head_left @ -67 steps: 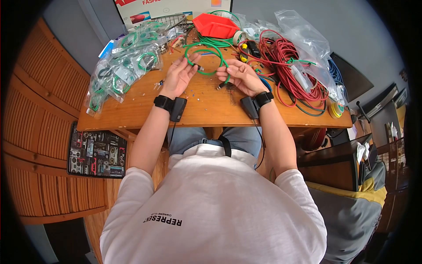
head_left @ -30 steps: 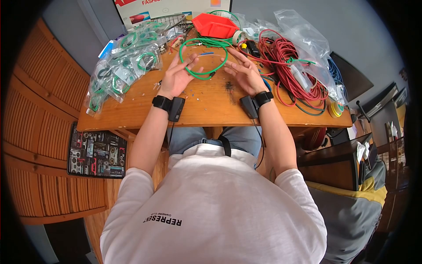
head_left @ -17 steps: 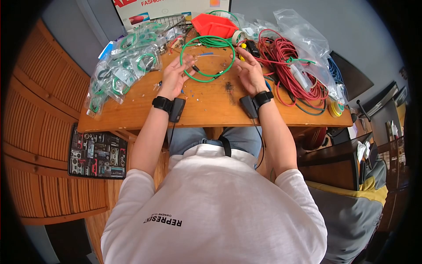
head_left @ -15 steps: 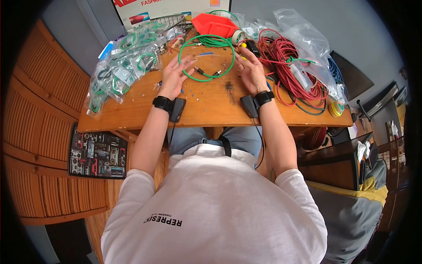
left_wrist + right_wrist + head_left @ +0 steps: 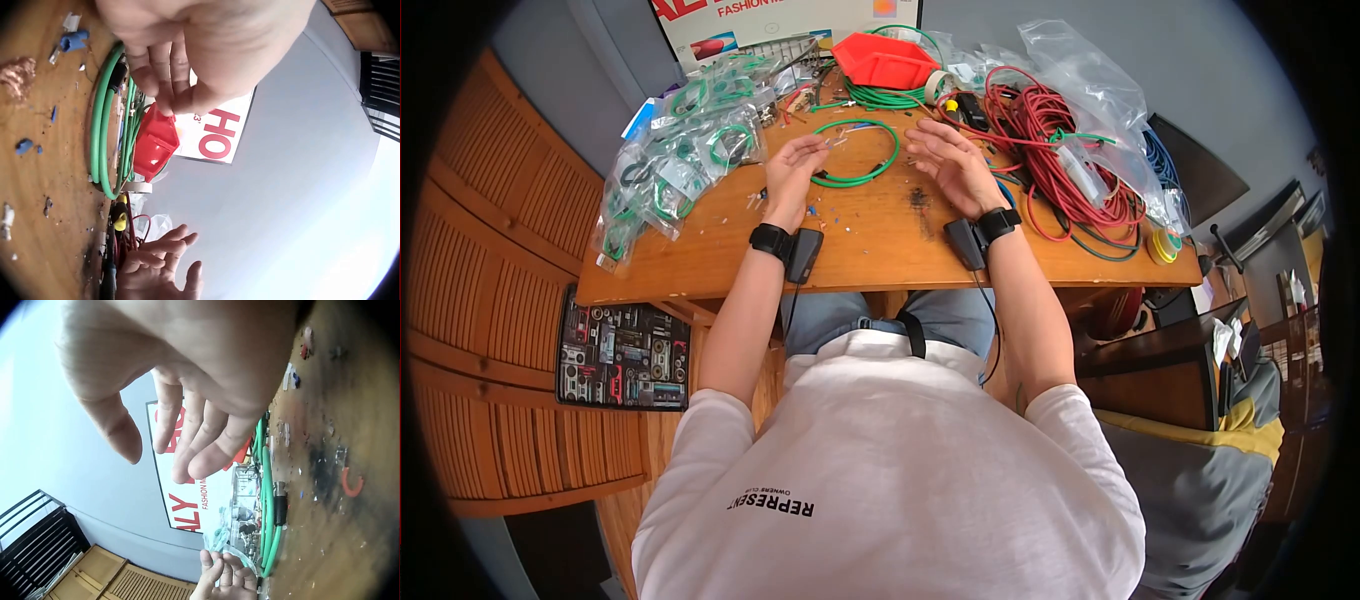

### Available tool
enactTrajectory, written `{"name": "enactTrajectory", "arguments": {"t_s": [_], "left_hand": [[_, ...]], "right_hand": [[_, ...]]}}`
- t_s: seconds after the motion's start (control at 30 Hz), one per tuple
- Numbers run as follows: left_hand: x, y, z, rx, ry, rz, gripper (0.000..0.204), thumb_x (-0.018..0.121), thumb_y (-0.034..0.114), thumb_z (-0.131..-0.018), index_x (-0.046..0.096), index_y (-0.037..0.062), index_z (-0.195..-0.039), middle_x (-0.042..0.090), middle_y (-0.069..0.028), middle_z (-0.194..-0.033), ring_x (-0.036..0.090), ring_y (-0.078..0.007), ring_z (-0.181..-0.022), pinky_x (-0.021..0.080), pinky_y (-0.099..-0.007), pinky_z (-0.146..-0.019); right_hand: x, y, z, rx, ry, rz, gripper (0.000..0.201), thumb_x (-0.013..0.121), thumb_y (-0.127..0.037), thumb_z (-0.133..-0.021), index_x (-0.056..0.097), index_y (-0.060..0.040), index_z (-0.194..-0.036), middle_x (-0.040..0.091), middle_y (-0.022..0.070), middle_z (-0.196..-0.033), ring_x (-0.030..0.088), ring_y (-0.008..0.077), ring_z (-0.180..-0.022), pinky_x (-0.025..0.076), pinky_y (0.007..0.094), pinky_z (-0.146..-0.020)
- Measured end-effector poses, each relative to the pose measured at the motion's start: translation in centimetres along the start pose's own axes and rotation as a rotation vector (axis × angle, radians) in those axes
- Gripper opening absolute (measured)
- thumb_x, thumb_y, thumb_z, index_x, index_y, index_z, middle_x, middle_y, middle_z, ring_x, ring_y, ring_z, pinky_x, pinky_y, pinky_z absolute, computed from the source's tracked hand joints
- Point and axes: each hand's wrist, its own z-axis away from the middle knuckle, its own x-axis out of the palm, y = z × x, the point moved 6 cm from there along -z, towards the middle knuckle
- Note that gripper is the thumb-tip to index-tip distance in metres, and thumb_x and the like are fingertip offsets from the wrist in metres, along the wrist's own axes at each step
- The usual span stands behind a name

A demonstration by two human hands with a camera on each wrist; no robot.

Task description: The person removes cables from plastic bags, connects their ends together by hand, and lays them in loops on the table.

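Note:
A green cable loop [image 5: 897, 150] lies on the wooden table between the two hands, with a black connector showing on it in both wrist views. Just left of the loop is the left hand [image 5: 792, 178], its fingers loosely bent, thumb near the fingertips, nothing held. In the left wrist view that hand [image 5: 187, 56] hangs beside the cable [image 5: 99, 125], apart from it. To the loop's right the right hand [image 5: 955, 170] is held with loosely extended fingers and nothing in them. The right wrist view shows its thumb spread away from the fingers.
A red bin [image 5: 884, 60] sits at the back over more green cable. Bagged cables [image 5: 685, 165] occupy the left side. At right lie red cable coils [image 5: 1050, 150], clear plastic bags and a yellow-rimmed roll [image 5: 1165, 246]. Small scraps are scattered over the table.
Both hands held the green cable earlier; they have let go of it. The loop now lies lower and flatter on the table, and the hands stand apart on either side.

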Motion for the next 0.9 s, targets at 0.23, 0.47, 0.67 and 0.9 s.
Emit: {"name": "enactTrajectory", "arguments": {"t_s": [0.23, 0.47, 0.67, 0.9], "left_hand": [[2.4, -0.7, 0.9, -0.041, -0.341, -0.045, 0.036, 0.075, -0.002, -0.084, 0.066, -0.0012, -0.119, 0.069, -0.0098, -0.116, 0.065, -0.0165, -0.108, 0.052, -0.0285, -0.094], [3.0, -0.2, 1.5, 0.050, -0.385, -0.320, 0.035, 0.073, -0.002, -0.084, 0.070, 0.0007, -0.119, 0.071, -0.0075, -0.117, 0.065, -0.0159, -0.108, 0.052, -0.0302, -0.095], [3.7, 0.5, 2.0, 0.056, -0.413, -0.438, 0.027, 0.068, 0.001, -0.088, 0.072, 0.0012, -0.115, 0.074, -0.0086, -0.112, 0.069, -0.0158, -0.102, 0.052, -0.0298, -0.094], [4.4, 1.6, 2.9, 0.054, -0.469, -0.506, 0.032, 0.070, 0.001, -0.086, 0.072, 0.0034, -0.117, 0.073, -0.0083, -0.115, 0.068, -0.0161, -0.105, 0.052, -0.0299, -0.095]], "right_hand": [[-0.1, 0.0, 0.0, 0.015, -0.046, -0.088, 0.040, 0.061, -0.011, -0.096, 0.053, -0.0025, -0.134, 0.066, 0.0118, -0.120, 0.066, 0.0186, -0.100, 0.053, 0.0289, -0.083], [-0.1, 0.0, 0.1, 0.037, -0.042, -0.102, 0.037, 0.058, -0.012, -0.097, 0.053, -0.0033, -0.133, 0.065, 0.0085, -0.112, 0.063, 0.0165, -0.096, 0.052, 0.0283, -0.081], [-0.2, 0.0, 0.1, 0.039, -0.053, -0.111, 0.037, 0.059, -0.013, -0.096, 0.053, -0.0034, -0.131, 0.065, 0.0084, -0.112, 0.063, 0.0161, -0.095, 0.051, 0.0277, -0.081], [-0.4, 0.3, 0.0, 0.048, -0.052, -0.110, 0.037, 0.060, -0.014, -0.095, 0.054, -0.0034, -0.131, 0.065, 0.0078, -0.111, 0.062, 0.0158, -0.095, 0.051, 0.0275, -0.082]]}}
